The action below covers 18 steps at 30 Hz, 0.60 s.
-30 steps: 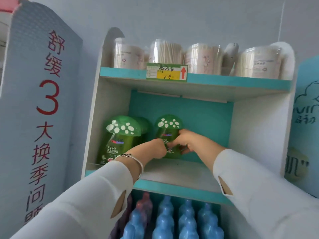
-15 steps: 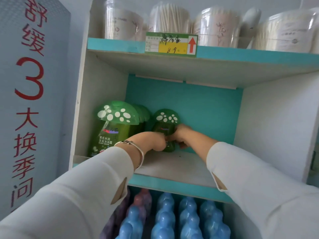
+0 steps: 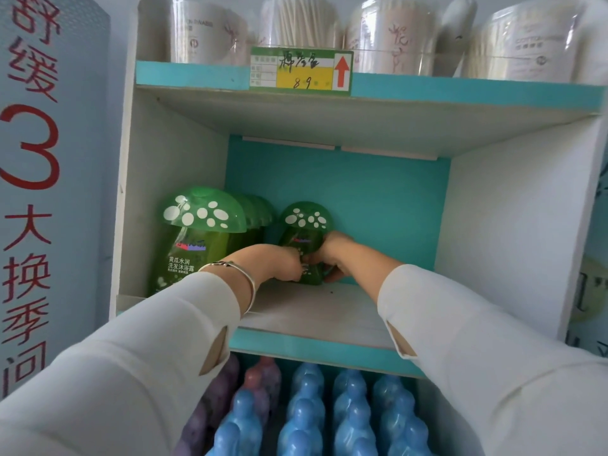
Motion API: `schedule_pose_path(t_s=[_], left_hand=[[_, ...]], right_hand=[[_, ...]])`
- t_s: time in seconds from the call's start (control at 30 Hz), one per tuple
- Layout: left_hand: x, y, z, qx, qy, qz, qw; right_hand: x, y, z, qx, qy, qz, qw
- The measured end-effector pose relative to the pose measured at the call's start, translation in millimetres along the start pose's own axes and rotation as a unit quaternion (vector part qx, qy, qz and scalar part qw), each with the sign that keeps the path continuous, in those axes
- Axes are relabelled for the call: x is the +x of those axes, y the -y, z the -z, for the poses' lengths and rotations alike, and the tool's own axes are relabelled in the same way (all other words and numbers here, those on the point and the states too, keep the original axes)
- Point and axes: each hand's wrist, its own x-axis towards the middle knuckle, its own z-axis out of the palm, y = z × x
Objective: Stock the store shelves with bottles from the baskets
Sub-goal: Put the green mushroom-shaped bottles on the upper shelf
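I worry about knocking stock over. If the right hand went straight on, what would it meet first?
The right hand grips the green bottle; past it, probably the teal back panel, though depth is unclear.

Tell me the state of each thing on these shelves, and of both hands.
Held green bottle: upright, capped, gripped by both hands.
Left hand: grips its lower left side.
Right hand: grips its right side.
Other green bottles: upright, capped, untouched.
Blue bottles: upright, in rows.
Swab tubs: upright, side by side.

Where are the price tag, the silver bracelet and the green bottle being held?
price tag (image 3: pixel 302 79): head view, its yellow panel.
silver bracelet (image 3: pixel 252 291): head view, its curved band.
green bottle (image 3: pixel 306 217): head view, its spotted cap.
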Motion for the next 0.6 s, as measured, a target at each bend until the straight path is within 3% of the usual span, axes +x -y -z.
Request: schedule_pose_path(t_s=[0.4, 0.6], left_hand=[[-13, -5, 8, -0.074, -0.059, -0.005, 0.995], [-59, -23, 15, 0.008, -0.144, -0.027, 0.989]], right_hand=[[-43, -1, 22, -0.087, -0.05, 0.062, 0.993], [-90, -17, 40, -0.181, -0.101, 0.105, 0.973]])
